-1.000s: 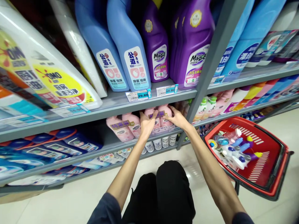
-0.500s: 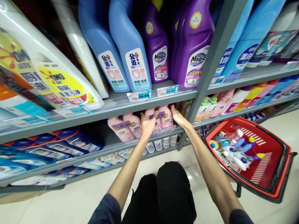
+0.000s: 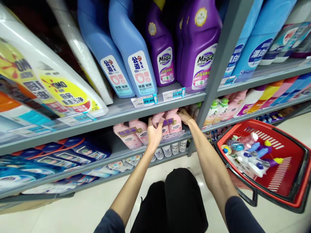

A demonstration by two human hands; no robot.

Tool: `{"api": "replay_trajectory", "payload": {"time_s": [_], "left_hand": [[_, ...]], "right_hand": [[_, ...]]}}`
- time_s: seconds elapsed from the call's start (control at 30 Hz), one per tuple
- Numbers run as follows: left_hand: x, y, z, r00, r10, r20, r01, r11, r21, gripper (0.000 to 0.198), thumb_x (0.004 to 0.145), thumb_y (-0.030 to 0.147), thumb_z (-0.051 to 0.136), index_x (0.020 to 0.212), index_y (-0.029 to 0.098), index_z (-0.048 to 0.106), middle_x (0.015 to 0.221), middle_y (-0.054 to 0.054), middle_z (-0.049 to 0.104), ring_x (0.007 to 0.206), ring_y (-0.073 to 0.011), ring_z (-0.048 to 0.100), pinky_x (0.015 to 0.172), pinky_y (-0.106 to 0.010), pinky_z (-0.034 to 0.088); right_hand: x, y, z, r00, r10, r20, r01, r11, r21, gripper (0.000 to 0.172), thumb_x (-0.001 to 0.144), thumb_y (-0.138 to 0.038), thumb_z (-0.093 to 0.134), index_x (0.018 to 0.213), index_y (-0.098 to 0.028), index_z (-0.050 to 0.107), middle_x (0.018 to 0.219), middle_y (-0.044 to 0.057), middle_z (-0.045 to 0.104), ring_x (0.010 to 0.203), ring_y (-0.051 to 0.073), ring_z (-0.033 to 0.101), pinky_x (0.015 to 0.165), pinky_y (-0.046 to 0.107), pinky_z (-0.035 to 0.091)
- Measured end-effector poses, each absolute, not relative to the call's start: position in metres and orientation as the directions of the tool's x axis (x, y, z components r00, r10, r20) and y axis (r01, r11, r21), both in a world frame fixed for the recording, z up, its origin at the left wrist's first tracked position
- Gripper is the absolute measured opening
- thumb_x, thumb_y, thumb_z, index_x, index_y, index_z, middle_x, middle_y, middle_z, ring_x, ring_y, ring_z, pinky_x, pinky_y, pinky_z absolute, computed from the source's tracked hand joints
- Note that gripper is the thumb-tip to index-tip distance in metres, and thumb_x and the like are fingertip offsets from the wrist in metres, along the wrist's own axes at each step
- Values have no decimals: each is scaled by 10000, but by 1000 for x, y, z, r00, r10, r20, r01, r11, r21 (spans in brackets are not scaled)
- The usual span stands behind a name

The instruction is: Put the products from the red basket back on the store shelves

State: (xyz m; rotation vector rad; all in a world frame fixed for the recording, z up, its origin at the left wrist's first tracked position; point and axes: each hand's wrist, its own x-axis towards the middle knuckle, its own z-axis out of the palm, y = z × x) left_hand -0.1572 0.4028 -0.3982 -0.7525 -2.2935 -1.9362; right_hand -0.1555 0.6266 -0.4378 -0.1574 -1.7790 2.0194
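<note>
While your left hand [image 3: 155,132] pinches the pink plastic bottle pair [image 3: 173,124], not yet off its grey shelf [image 3: 131,153], how your right hand [image 3: 186,117] closes is unclear.

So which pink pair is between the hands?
The pink pair below the 15.80 tag: the left hand is at its left, the right hand at its right. Another pair stands left of both hands.
</note>
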Motion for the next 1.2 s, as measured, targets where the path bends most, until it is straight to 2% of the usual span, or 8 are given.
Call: {"api": "replay_trajectory", "payload": {"time_s": [0.27, 0.43, 0.5, 0.63, 0.7, 0.87, 1.03, 1.2], "left_hand": [[-163, 407, -401, -896, 305, 321, 374, 135, 917, 538, 939, 513, 643, 1343, 176, 531, 1265, -128, 679, 1182, -248, 644, 1074, -382, 477], [-113, 368, -415, -833, 288, 473, 483, -42, 875, 587, 974, 361, 637, 1485, 203, 396, 1576, -143, 433, 1485, -227, 395, 1235, -374, 331], [-100, 337, -424, -815, 206, 541, 538, -76, 839, 541, 982, 325, 631, 1467, 214, 418, 1571, -144, 434, 1492, -235, 387, 1253, -399, 309], [-144, 277, -441, -752, -164, 639, 637, 73, 768, 537, 930, 383, 701, 1372, 188, 468, 1527, -173, 460, 1461, -255, 426, 1248, -432, 304], [-188, 259, -448, -829, -98, 550, 550, 31, 835, 647, 881, 497, 727, 1367, 169, 453, 1505, -194, 483, 1431, -264, 461, 1215, -416, 351], [-259, 244, -455, -919, 298, 257, 291, 76, 954, 715, 778, 690, 714, 1171, 107, 583, 1159, -184, 694, 1085, -298, 678, 943, -389, 531], [-260, 241, -452, -890, 352, 290, 349, 117, 930, 632, 828, 653, 678, 1156, 117, 606, 1135, -154, 704, 1037, -269, 674, 885, -349, 514], [-261, 238, -452, -872, 396, 286, 363, 134, 922, 614, 836, 647, 664, 1125, 107, 614, 1095, -154, 707, 989, -271, 674, 859, -357, 509]], "right_hand": [[-145, 624, -438, -891, 397, 220, -282, -105, -954, 540, 671, -497, 859, 1105, -211, 712, 1184, 78, 753, 1183, 268, 664, 1065, 400, 519], [-139, 622, -441, -897, 387, 213, -288, -147, -946, 511, 708, -459, 850, 1134, -226, 692, 1213, 64, 744, 1229, 240, 644, 1118, 381, 481], [-136, 622, -444, -904, 381, 196, -285, -193, -939, 493, 713, -440, 848, 1129, -227, 690, 1219, 60, 743, 1219, 240, 653, 1115, 378, 488], [-135, 622, -448, -900, 404, 163, -275, -237, -932, 475, 726, -457, 822, 1118, -224, 689, 1226, 57, 743, 1213, 265, 662, 1093, 409, 512], [-135, 619, -448, -883, 437, 173, -284, -203, -937, 476, 762, -495, 773, 1140, -220, 682, 1262, 59, 729, 1253, 274, 637, 1098, 427, 509], [-129, 609, -444, -813, 532, 238, -265, 27, -964, 573, 910, -621, 562, 1304, -211, 629, 1446, 54, 619, 1409, 249, 510, 1230, 446, 359], [-94, 581, -439, -704, 648, 290, -42, 370, -928, 735, 1014, -680, 314, 1522, -168, 452, 1609, 117, 423, 1531, 227, 329, 1301, 434, 189], [-23, 519, -443, -600, 550, 581, -55, 696, -716, 580, 1062, -487, 381, 1561, -189, 367, 1643, 134, 350, 1538, 238, 304, 1284, 504, 235]]}}
